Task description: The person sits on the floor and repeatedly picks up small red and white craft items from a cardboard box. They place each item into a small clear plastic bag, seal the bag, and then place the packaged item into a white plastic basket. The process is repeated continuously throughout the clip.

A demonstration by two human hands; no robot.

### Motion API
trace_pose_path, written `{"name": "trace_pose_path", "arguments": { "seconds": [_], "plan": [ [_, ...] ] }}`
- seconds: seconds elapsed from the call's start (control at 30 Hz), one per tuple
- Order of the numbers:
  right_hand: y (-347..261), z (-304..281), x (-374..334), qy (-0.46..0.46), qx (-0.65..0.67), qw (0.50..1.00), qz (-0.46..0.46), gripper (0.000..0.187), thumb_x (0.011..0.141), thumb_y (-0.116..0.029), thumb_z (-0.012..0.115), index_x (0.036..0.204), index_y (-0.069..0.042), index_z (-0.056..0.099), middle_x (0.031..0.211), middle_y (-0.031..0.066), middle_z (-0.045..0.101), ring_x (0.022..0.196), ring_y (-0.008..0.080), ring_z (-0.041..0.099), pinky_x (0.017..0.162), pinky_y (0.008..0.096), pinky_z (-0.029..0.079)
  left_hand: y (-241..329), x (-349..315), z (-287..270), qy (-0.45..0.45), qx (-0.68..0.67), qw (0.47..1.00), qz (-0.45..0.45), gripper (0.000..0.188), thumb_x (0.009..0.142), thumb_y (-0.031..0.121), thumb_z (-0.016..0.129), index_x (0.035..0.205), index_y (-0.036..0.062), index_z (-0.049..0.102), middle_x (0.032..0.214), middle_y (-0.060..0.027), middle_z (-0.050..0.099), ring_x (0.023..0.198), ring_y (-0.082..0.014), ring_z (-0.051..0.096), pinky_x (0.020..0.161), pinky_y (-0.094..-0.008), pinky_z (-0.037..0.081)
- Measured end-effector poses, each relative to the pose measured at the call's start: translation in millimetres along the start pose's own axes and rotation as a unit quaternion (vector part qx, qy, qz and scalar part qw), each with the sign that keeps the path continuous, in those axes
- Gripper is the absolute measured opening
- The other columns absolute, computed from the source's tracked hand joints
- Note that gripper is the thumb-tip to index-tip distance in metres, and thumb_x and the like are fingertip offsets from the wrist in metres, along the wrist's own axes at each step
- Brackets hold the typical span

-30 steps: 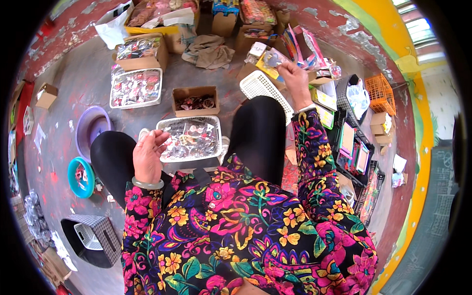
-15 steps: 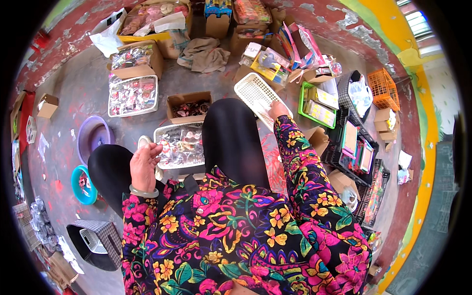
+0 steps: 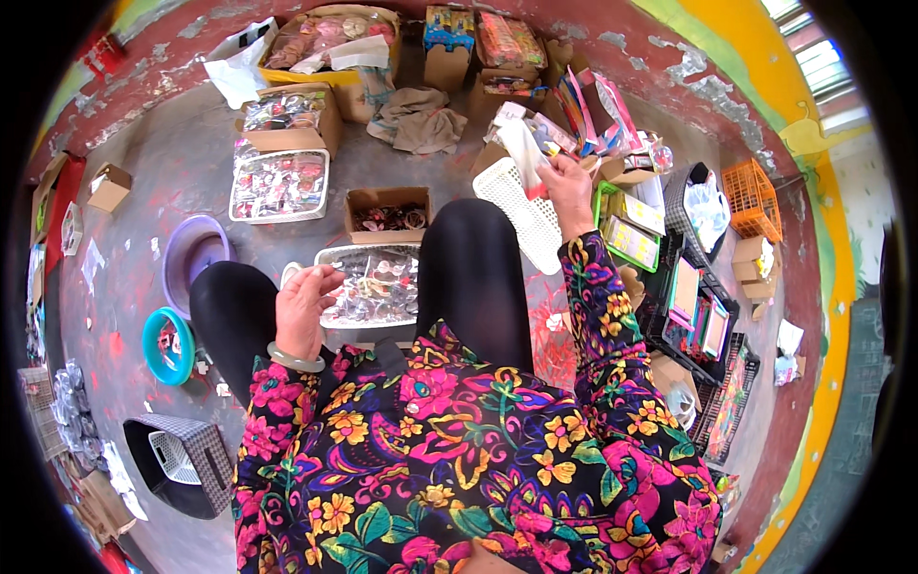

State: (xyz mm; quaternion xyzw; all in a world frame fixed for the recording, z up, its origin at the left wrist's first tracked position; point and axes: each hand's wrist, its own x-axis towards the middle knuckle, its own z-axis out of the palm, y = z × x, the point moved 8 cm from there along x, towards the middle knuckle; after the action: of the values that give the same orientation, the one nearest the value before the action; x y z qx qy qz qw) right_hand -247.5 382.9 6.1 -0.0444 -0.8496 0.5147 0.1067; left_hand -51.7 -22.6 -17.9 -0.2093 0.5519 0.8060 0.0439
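Note:
My right hand (image 3: pixel 571 194) pinches a long white translucent plastic bag (image 3: pixel 520 150) by its edge, raised over the white perforated basket (image 3: pixel 535 234). The bag hangs up and away from my fingers, with a bit of red at its lower end. My left hand (image 3: pixel 302 311) is held above my left knee with thumb and fingertips drawn together. Whatever they may hold is too small to make out. Just right of it sits a white tray (image 3: pixel 363 323) of small clear-wrapped items, partly covered by my knee.
Beyond the tray stands a cardboard box (image 3: pixel 373 235) of dark pieces, with another white tray (image 3: pixel 277 215) behind it. Purple (image 3: pixel 175 273) and teal basins (image 3: pixel 153 359) lie left. A green basket (image 3: pixel 636 251), black crates (image 3: pixel 684 316) and an orange crate (image 3: pixel 751 196) line the right.
My right hand has lifted out of the white basket, up and to the right, bringing the plastic bag with it. My left hand stays over my knee. The whole view has shifted slightly.

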Motion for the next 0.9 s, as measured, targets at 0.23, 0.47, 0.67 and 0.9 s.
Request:
{"name": "trace_pose_path", "arguments": {
  "seconds": [0.23,0.47,0.67,0.9],
  "plan": [
    [-178.4,123.4,-117.2,-0.180,0.062,0.968,-0.162,0.012,0.078,-0.013,0.059,0.083,-0.003,0.060,0.070,0.0141,0.060,0.060,0.0219,0.061,0.056,0.0303,0.046,35.1,-21.0,44.3,-0.059,-0.087,0.994,0.032,0.033,0.090,0.018,0.051,0.118,0.0027,0.048,0.112,-0.0066,0.056,0.104,-0.0149,0.053,0.063,-0.0244,0.049],
    [-177.1,190.0,-190.7,-0.324,0.131,0.929,-0.121,0.011,0.081,-0.011,0.056,0.086,-0.002,0.059,0.067,0.0105,0.061,0.058,0.0186,0.060,0.053,0.0295,0.046,20.7,-22.1,25.5,-0.061,-0.213,0.975,0.013,0.025,0.091,0.022,0.048,0.110,0.0058,0.051,0.098,-0.0041,0.060,0.082,-0.0106,0.058,0.062,-0.0214,0.050],
    [-124.9,217.0,-189.2,-0.439,0.275,0.846,0.126,0.012,0.081,-0.013,0.062,0.085,-0.001,0.062,0.069,0.0021,0.061,0.053,0.0067,0.054,0.048,0.0198,0.044,-4.0,-8.4,5.1,-0.055,-0.292,0.954,-0.031,0.024,0.091,0.022,0.049,0.110,0.0064,0.051,0.101,-0.0039,0.059,0.087,-0.0105,0.059,0.066,-0.0218,0.052],
    [-110.6,210.0,-188.2,-0.483,0.306,0.777,0.264,0.018,0.079,-0.021,0.067,0.083,-0.003,0.063,0.071,0.0018,0.061,0.059,0.0099,0.058,0.055,0.0223,0.048,7.6,-15.0,23.0,-0.106,-0.311,0.942,-0.072,0.027,0.091,0.019,0.049,0.114,0.0053,0.048,0.107,-0.0069,0.056,0.099,-0.0173,0.056,0.082,-0.0335,0.052]
  ]
}}
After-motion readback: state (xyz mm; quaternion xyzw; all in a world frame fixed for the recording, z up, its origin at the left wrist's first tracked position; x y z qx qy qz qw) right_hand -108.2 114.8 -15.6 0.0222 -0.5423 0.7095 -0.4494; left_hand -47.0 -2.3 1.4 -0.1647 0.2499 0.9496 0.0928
